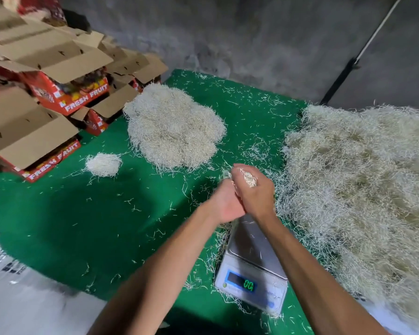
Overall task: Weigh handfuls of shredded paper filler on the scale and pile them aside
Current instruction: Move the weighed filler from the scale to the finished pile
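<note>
Nearest: scale (252,274) sits on the green desk (82,213) close to its near edge, long axis running near-to-far with a slight lean left. Display end faces the person, green digits lit; steel pan at the far end, bare except for a few stray strands. Loose shreds ring its base.

Left of the scale, a broad stretch of green desk lies open, dotted only with scattered strands. The desk's near-left edge gives way to a pale blurred surface (22,298).

Both forearms reach in from the bottom edge and meet above the scale's far end. Left hand (224,204) and right hand (254,192) are pressed together, fingers (237,170) curled and grasping one handful of shredded paper (248,178) between them; a tuft shows at the top of the right fist.

Right side: large heap of filler (361,189) runs from the scale out past the right frame edge, touching the scale's right flank.

Further out, left of centre: a small clump (103,164) sits alone, well apart from the hands. Behind it, a medium mound (174,126).

Far left: stacked open cartons marked FRESH FRUIT (58,93), flaps up, crowding the desk's far-left corner. Grey wall (228,32) closes off the far edge.
</note>
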Tool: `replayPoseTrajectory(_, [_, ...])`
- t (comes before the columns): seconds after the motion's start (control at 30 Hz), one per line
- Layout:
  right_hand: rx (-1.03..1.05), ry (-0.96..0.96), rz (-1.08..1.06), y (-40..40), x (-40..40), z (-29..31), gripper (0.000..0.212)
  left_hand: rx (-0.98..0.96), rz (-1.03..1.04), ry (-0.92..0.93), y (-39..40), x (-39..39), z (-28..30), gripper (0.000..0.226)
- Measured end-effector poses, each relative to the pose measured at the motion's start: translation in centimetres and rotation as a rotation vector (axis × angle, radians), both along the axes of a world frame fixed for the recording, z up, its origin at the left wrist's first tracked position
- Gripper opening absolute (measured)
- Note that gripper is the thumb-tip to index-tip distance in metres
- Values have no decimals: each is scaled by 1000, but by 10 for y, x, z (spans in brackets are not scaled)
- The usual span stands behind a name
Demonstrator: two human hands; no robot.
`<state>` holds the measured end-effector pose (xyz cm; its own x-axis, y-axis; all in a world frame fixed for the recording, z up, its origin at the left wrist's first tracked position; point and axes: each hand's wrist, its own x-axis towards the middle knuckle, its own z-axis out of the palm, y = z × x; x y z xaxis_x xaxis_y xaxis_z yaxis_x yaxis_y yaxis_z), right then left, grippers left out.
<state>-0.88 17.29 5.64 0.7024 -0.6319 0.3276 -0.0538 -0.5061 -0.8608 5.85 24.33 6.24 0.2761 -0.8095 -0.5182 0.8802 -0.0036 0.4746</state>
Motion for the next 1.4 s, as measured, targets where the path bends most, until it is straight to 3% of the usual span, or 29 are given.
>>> replayPoseTrajectory(0.1, [73,-59,-30,4,35,14,9,-87,163,68,4,19,8,48])
replayPoseTrajectory(0.2, [311,-57,-65,-5,74,32,37,-144,287,93,7,35,9,54])
replayPoseTrajectory(0.3, [431,-18,-97,-16,109,39,48,-182,283,57,3,51,8,66])
replayPoseTrajectory(0.4, [306,57,-65,-20,134,30,64,-156,203,-97,-7,72,9,79])
replayPoseTrajectory(0.47, [155,219,70,-28,142,20,78,-135,230,-196,-15,89,0,77])
replayPoseTrajectory(0.57, [-62,461,245,-52,149,10,90,-49,294,-317,-23,121,-24,45])
replayPoseTrajectory(0.63, [-100,509,273,-73,156,2,96,141,351,-493,-37,146,-40,29])
replayPoseTrajectory(0.67, [-67,486,265,-82,157,-2,92,299,379,-663,-44,162,-45,35])
replayPoseTrajectory(0.73, [90,429,263,-95,154,-10,83,559,485,-1186,-56,206,-50,57])
replayPoseTrajectory(0.8, [297,403,291,-102,147,-21,62,543,544,-1621,-67,255,-52,60])
replayPoseTrajectory(0.83, [341,405,299,-105,143,-28,47,547,518,-1718,-73,276,-50,61])
replayPoseTrajectory(0.9, [367,395,303,-106,137,-40,35,633,447,-1810,-84,308,-53,64])
replayPoseTrajectory(1.0, [402,410,295,-107,128,-51,45,932,90,-1927,-89,327,-70,75])
replayPoseTrajectory(1.07, [348,470,312,-108,124,-54,54,1029,-103,-1857,-87,325,-75,87])
replayPoseTrajectory(1.23, [244,474,252,-117,121,-48,50,961,-16,-1956,-90,282,-59,91])
replayPoseTrajectory(1.4, [226,383,55,-125,83,-51,36,670,-31,-1990,-88,193,-61,74])
